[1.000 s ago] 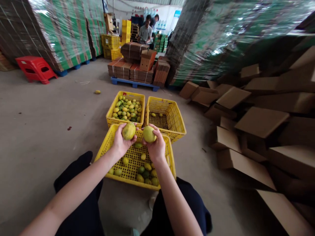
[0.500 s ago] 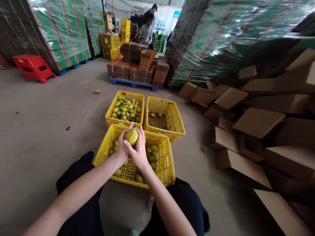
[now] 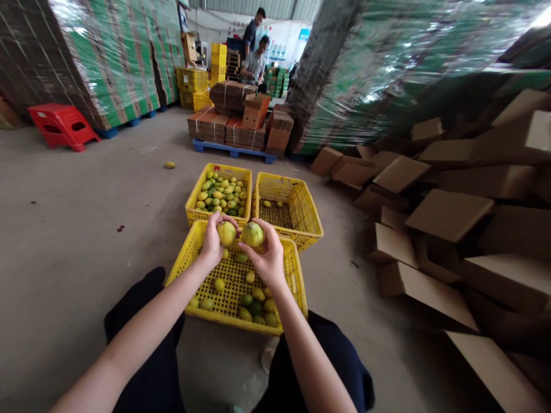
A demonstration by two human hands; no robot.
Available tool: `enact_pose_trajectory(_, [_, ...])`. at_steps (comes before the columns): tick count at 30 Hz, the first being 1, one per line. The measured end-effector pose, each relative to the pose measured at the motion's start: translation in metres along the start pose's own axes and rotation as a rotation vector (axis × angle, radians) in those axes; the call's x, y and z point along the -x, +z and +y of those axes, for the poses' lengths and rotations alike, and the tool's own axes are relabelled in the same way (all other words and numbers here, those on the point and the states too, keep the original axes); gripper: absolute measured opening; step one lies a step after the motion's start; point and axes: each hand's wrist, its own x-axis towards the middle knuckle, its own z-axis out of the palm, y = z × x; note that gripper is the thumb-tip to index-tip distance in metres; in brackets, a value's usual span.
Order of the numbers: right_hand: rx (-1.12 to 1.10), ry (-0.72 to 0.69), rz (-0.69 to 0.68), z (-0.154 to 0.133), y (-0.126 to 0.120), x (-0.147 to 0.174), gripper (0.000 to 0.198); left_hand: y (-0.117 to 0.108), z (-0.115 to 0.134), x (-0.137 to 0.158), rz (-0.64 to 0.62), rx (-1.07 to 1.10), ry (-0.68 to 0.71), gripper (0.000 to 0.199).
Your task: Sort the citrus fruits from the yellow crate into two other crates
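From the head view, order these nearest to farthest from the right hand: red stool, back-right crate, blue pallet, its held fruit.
1. Held fruit: in the right hand.
2. Back-right crate: just beyond, slightly right.
3. Blue pallet: farther ahead.
4. Red stool: far left.

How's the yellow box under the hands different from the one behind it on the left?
The near crate has scattered fruit, with much of its bottom showing; the back-left crate has piled fruit hiding its bottom. The near crate is under the left hand and right hand; the back-left crate sits farther away. Both are yellow and hold green and yellow fruit.
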Motion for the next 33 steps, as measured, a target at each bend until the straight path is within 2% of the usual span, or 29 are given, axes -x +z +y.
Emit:
enact_pose_trajectory(4, [0.109, -0.033, -0.001, 0.001, -0.005, 0.000, 0.049, -0.008, -0.005, 0.001, -0.023, -0.171, 0.196, 0.033])
enact_pose_trajectory(8, [0.087, 0.001, -0.009, 0.002, -0.002, 0.003, 0.051, -0.009, -0.008, 0.001, -0.019, -0.241, 0.251, 0.034])
enact_pose_trajectory(10, [0.027, 0.060, -0.005, 0.004, -0.001, 0.003, 0.053, -0.004, -0.005, 0.003, -0.017, -0.198, 0.167, 0.034])
enact_pose_trajectory(12, [-0.088, 0.191, 0.040, 0.004, -0.001, 0.002, 0.050, 0.002, 0.000, 0.005, -0.018, -0.093, -0.005, 0.032])
enact_pose_trajectory(15, [-0.375, 0.450, 0.156, 0.002, -0.001, -0.001, 0.038, 0.007, 0.006, 0.007, 0.014, 0.119, -0.282, 0.027])
enact_pose_trajectory(17, [-0.575, 0.567, 0.190, -0.001, -0.003, -0.004, 0.034, 0.008, 0.007, 0.007, 0.054, 0.218, -0.389, 0.025])
enact_pose_trajectory(20, [-0.769, 0.681, 0.187, -0.005, -0.007, -0.007, 0.036, 0.008, 0.004, 0.007, 0.057, 0.262, -0.452, 0.024])
enact_pose_trajectory(23, [-0.860, 0.783, 0.164, -0.006, -0.009, -0.010, 0.031, 0.007, 0.002, 0.008, 0.016, 0.255, -0.491, 0.027])
enact_pose_trajectory(29, [-0.885, 0.897, 0.019, -0.007, -0.009, -0.009, 0.025, 0.009, 0.004, 0.011, -0.088, 0.223, -0.528, 0.030])
enact_pose_trajectory(33, [-0.863, 0.924, 0.037, -0.005, -0.008, -0.008, 0.026, 0.008, 0.003, 0.010, -0.057, 0.236, -0.558, 0.031])
